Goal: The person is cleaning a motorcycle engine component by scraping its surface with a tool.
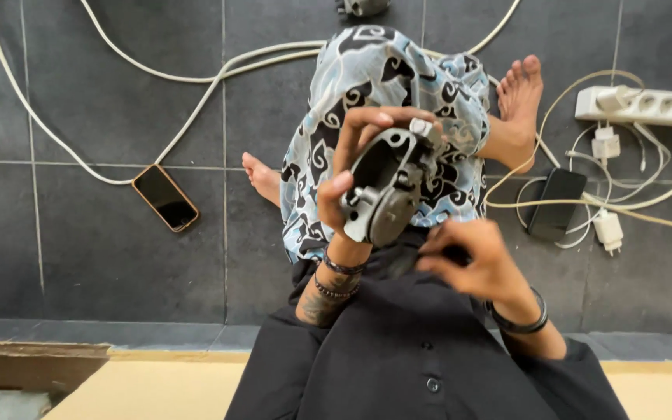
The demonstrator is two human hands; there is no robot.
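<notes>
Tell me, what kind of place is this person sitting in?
Probably a room in a home. The person sits barefoot on a dark tiled floor, with a phone lying on it and a white power strip with chargers plugged in. The left hand holds a grey metal part.

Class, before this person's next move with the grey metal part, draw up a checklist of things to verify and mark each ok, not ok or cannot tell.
1. Left hand grips the metal part firmly: ok.
2. Right hand off the part: ok.
3. What the right hand pinches: cannot tell, blurred.
4. Phone on the floor, away from the feet: ok.
5. Cables kept off the legs: not ok; one passes beside the foot.
</notes>
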